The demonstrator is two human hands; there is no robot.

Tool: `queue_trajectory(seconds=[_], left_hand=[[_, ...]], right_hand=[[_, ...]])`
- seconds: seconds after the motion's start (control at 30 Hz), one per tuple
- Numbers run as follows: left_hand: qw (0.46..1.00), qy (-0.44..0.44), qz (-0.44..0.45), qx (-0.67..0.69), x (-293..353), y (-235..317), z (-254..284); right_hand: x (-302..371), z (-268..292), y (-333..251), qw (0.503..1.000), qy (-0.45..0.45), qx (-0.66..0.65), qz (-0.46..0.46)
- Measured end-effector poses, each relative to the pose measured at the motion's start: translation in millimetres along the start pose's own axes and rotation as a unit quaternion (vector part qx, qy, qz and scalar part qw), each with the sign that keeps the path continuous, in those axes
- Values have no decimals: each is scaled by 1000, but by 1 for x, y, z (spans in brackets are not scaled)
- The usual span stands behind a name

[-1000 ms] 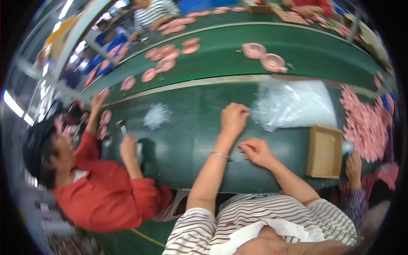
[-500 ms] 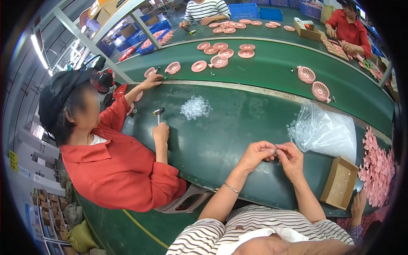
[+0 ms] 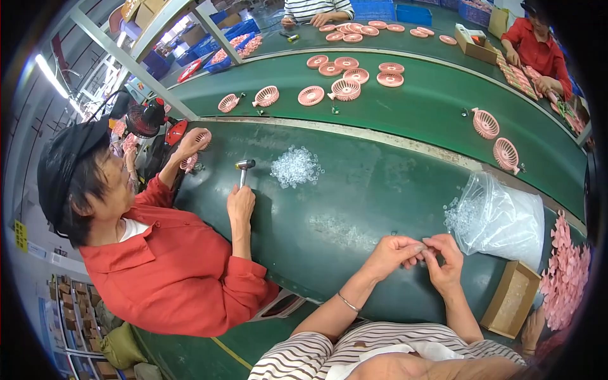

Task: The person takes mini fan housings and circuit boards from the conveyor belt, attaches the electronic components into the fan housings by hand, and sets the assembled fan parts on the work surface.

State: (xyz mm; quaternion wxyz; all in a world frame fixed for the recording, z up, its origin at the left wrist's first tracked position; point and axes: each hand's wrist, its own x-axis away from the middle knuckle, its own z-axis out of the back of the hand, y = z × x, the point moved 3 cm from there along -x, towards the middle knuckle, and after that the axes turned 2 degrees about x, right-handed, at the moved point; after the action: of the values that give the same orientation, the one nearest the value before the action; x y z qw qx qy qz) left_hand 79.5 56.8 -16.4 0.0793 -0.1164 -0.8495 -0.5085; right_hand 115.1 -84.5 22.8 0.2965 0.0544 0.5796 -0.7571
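Note:
Over the green table my left hand (image 3: 399,254) and my right hand (image 3: 444,258) meet, thumbs and fingertips pinched together. Whatever lies between the fingertips is too small and hidden to name. A tiny dark piece (image 3: 394,234) rests on the table beside my left fingers. To the right of my hands, small clear plastic rings (image 3: 463,215) spill from the mouth of a clear plastic bag (image 3: 510,215). Nearer to me stands an open cardboard box (image 3: 512,300), with small bits on its bottom. Farther left is a heap of clear rings (image 3: 295,166).
At left, a co-worker in red grips a hammer (image 3: 243,166) and holds a pink fan housing (image 3: 202,139). Pink round fan parts (image 3: 346,89) lie on the green belt (image 3: 418,95) beyond. Pink blade-shaped pieces (image 3: 565,275) are heaped at far right, near another person's hand (image 3: 533,326).
The view has shifted slightly. The co-worker's free hand has drawn back from the belt's edge and now holds a pink fan housing. My hands stay pinched together.

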Motion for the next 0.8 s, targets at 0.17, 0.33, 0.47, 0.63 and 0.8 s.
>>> queue_trajectory(seconds=[0.17,0.33,0.47,0.63,0.8], left_hand=[[999,-11,5,-38,0,1,-2],[998,-22,9,-52,-2,3,-8],[991,55,8,-122,3,21,-11],[845,191,-233,-442,-47,93,19],[714,409,-311,-476,-156,150,120]], right_hand=[[-1,4,-1,999,-8,31,33],[2,9,16,998,16,-29,-50],[3,15,27,949,46,-226,-216],[15,9,30,916,18,-295,-271],[19,6,36,906,-21,-307,-292]])
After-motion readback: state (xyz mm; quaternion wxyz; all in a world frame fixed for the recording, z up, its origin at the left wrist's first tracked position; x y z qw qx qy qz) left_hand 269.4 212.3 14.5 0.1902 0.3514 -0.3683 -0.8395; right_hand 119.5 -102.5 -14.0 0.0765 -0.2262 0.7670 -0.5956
